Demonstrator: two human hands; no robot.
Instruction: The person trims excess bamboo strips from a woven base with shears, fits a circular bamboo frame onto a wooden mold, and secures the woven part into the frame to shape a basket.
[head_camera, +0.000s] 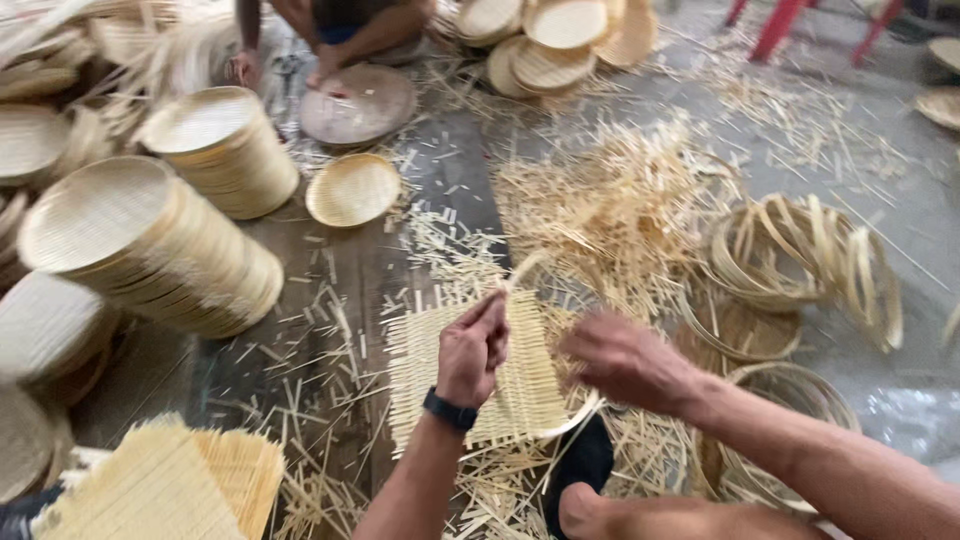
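- Workshop floor (880, 230), grey and littered with bamboo offcuts; dark plank (400, 270) runs down the middle.
- Woven mat (520, 390), square, unfinished, sits in front of the person above their foot (580, 510), with a curved hoop (575, 415) under its lower right edge.
- Mat handling, my read: light, springy, thin slats; flexes easily, loose ends fray and can splinter. Best held at an edge or corner with the weave supported, not by single slats.
- Left hand (472, 350): wrist band on, knuckles up, fingers clenched on the mat's top edge, pinching a loose strip (520, 268) that curls upward.
- Right hand (625, 360): motion-blurred, forearm coming in from the lower right, palm down over the mat's right edge; can't tell whether the fingers grip anything.
- Around: stacks of finished trays (150, 240) on the left, single tray (352, 190) on the plank, pile of hoops (800, 260) on the right, more mats (160, 490) at lower left.
- Second person crouched at top, hand (325, 75) near a round board (358, 103).
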